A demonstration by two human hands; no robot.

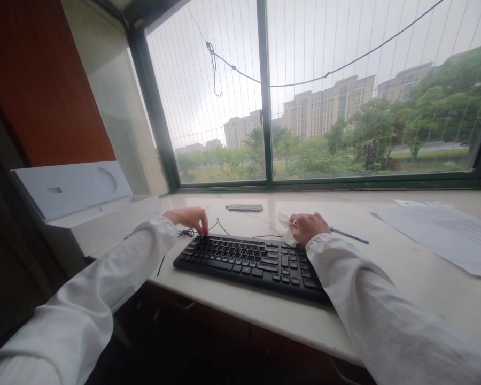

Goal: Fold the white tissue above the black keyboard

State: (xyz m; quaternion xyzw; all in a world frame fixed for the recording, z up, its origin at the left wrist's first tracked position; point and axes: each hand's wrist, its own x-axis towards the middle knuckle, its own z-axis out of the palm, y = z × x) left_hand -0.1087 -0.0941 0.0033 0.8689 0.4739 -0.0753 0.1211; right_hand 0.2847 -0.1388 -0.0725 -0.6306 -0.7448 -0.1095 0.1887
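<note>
A black keyboard (252, 263) lies on the pale stone windowsill (385, 267), near its front edge. The left hand (189, 218) rests at the keyboard's 10 o'clock corner, fingers curled down onto the back edge, beside the coiled black cable (186, 232). The right hand (307, 226) sits at the keyboard's 1 o'clock, closed around a crumpled white wipe (287, 233) that touches the top row of keys. A blue pen (348, 235) lies at 3 o'clock of that hand, and paper sheets (444, 235) farther right. An open white box (84, 208) stands at 9 o'clock.
</note>
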